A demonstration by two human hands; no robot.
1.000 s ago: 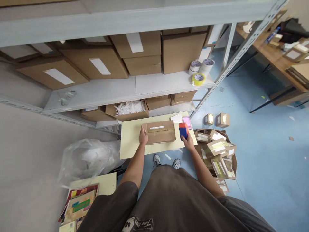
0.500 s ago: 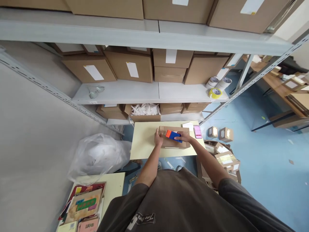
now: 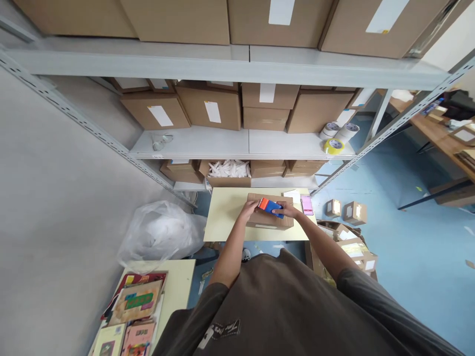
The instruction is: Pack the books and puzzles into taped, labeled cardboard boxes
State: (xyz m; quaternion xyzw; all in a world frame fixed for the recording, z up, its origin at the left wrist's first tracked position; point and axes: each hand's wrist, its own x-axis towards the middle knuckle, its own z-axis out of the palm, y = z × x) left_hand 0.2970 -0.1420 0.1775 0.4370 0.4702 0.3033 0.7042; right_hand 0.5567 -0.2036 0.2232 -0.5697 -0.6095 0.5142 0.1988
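A brown cardboard box (image 3: 270, 223) lies on a small pale yellow table (image 3: 226, 217) in front of me. My right hand (image 3: 289, 211) grips a blue and orange tape dispenser (image 3: 270, 206) and holds it flat on top of the box. At the box's left end rests my left hand (image 3: 248, 210), fingers curled over the top edge. A pink pad (image 3: 306, 204) and a white sheet (image 3: 292, 196) lie on the table to the right of the box.
Grey metal shelving (image 3: 245, 143) behind the table holds several labelled cartons and three tape rolls (image 3: 335, 137). A heap of small boxes (image 3: 352, 232) lies on the blue floor at right. A clear plastic bag (image 3: 158, 235) sits at left, colourful books (image 3: 129, 311) lower left.
The tape dispenser went from beside the box's right end onto its top and slid left. My left hand shifted from the box's side onto its top edge. My view tilted upward.
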